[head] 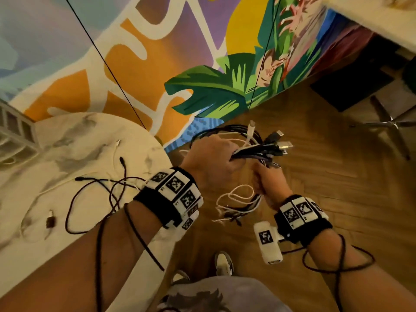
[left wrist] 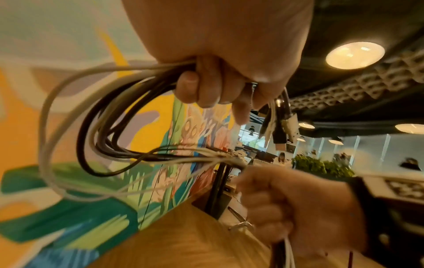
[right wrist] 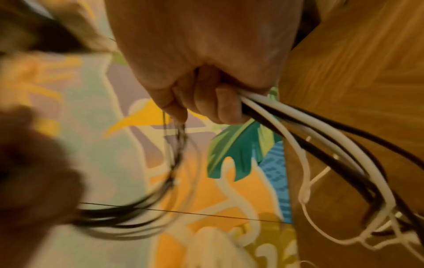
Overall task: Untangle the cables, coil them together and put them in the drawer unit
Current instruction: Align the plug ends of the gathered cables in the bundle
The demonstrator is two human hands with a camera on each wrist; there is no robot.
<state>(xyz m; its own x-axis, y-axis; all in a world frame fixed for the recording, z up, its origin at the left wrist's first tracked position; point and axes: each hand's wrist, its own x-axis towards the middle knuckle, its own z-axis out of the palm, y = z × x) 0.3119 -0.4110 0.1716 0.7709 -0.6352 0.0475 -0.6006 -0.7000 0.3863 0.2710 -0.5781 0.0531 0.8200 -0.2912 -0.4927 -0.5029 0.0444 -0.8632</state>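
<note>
Head view: scene read left to right, from the drawer unit to the right hand.
Drawer unit [head: 13,129]: white, at the far left edge of the picture, beside the table; whether a drawer is open cannot be told.
Table [head: 74,136]: round, marbled top; it carries loose cables [head: 99,188], black and white, sprawled toward its right edge and not yet gathered.
Left hand [head: 209,163]: fingers curled tight round the bundle [head: 254,152], out over the floor just past the table's right edge.
Bundle: black and white leads together; the plugs [head: 279,143] fan out to the right of the fist, and the loop arcs away on the far side of it.
Right hand [head: 270,183]: just right of and nearer the body than the left, almost touching it, fist closed round the same leads lower down.
Tails [head: 234,203]: white and dark ends hang in small loops below the right fist.
Axis: the held stretch runs from the left fist down to the right fist, roughly along the person's line of sight.
Judgement: coiling is mid-way. The drawer unit lies well apart to the left, across the table, so the left hand is the nearer one to carry the coil there. The loose cables lie on that same side.
</note>
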